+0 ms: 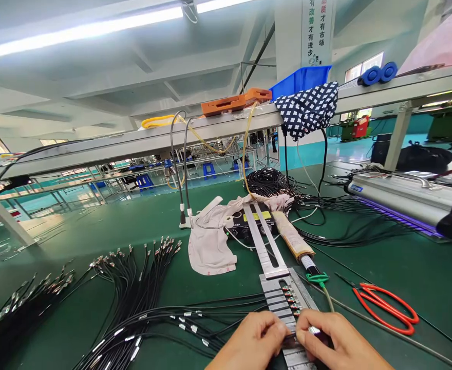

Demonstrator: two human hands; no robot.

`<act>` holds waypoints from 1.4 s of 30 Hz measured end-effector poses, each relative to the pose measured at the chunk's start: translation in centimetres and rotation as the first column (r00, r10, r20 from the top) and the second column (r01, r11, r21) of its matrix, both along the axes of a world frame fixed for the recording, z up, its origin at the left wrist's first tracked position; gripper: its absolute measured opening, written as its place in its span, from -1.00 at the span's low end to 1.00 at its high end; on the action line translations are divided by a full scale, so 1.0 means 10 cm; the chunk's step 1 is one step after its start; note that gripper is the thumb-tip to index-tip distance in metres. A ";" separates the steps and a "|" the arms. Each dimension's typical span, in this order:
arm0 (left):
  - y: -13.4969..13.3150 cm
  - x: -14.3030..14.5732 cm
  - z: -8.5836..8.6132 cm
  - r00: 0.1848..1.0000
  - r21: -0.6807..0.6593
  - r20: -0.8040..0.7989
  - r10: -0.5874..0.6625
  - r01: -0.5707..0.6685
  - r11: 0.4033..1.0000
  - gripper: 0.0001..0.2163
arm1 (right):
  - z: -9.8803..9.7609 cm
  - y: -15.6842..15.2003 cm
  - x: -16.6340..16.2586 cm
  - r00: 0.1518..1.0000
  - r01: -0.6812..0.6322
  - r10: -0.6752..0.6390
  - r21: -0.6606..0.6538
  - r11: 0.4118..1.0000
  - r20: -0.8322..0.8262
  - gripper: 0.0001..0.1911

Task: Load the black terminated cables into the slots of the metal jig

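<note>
My left hand (255, 339) and my right hand (336, 341) meet at the bottom edge over a slotted metal jig (283, 295). Both pinch the same thin black cable (293, 335), the left on the wire, the right on its metal end. Several black cables (226, 303) lie side by side in the jig's slots, their red-tipped connectors (292, 300) lined up on its right side. A long metal bar (266, 246) runs away from the jig toward a small black box with a yellow label (249, 221).
Bundles of black cables with metal ends (133, 277) fan out at left on the green mat. Red-handled scissors (388, 303) lie right. A pale cloth (210, 241), a taped-handle tool (297, 244), a coil of cables (272, 182) and a long metal lamp housing (403, 198) sit beyond.
</note>
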State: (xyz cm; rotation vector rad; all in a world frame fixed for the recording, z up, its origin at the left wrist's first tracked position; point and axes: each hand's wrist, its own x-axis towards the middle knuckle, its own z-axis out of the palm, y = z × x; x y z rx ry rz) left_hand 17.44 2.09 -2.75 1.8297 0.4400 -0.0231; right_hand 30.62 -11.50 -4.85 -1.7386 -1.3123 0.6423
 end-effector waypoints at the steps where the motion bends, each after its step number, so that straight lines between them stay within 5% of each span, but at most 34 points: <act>1: -0.02 0.01 -0.01 0.999 0.036 0.039 -0.008 0.006 0.999 -0.62 | 0.00 0.00 -0.01 1.000 -0.003 0.003 -0.006 1.000 -0.006 -0.74; 8: -0.07 0.02 -0.02 0.995 0.131 0.077 0.055 -0.065 0.989 -0.77 | 0.01 0.00 -0.04 0.994 -0.001 -0.001 -0.022 1.000 -0.105 -0.73; 14: 0.02 -0.02 0.00 0.999 -0.028 0.040 -0.020 0.022 0.999 -0.52 | 0.00 0.03 0.04 0.956 -0.036 0.029 -0.020 0.999 -0.291 -0.71; 18: 0.02 -0.04 -0.04 0.997 0.120 0.076 -0.026 0.017 0.993 -0.49 | 0.00 0.03 0.02 0.967 -0.022 0.016 -0.020 1.000 -0.254 -0.71; 21: -0.04 -0.01 -0.11 0.988 0.384 0.097 -0.120 0.074 0.920 -0.67 | 0.00 0.03 0.00 0.986 0.006 -0.009 -0.019 1.000 -0.166 -0.70; 23: -0.08 0.03 -0.15 0.989 0.550 -0.027 -0.147 0.138 0.824 -0.71 | 0.00 0.04 -0.01 0.997 0.007 -0.009 -0.020 1.000 -0.077 -0.70; 25: -0.11 0.06 -0.18 0.980 0.656 -0.166 -0.106 0.190 0.730 -0.71 | 0.01 0.04 -0.02 1.000 0.003 -0.003 -0.027 1.000 -0.016 -0.71; 27: -0.11 0.07 -0.19 0.978 0.682 -0.190 -0.082 0.192 0.705 -0.74 | 0.02 0.03 -0.02 1.000 -0.001 0.002 -0.035 0.999 0.004 -0.72; 32: -0.04 0.01 -0.18 0.975 0.544 0.062 -0.213 0.146 0.826 -0.74 | 0.00 0.02 -0.01 0.999 -0.020 0.019 -0.034 0.999 -0.034 -0.70; 36: 0.00 -0.02 -0.17 0.977 0.349 0.168 -0.130 0.064 0.935 -0.62 | -0.03 0.03 0.05 0.984 -0.016 0.013 -0.014 1.000 -0.178 -0.72; 42: 0.03 -0.05 -0.08 0.985 0.318 0.155 -0.076 0.023 0.948 -0.61 | 0.03 0.05 0.10 0.970 -0.012 0.011 -0.003 1.000 -0.244 -0.77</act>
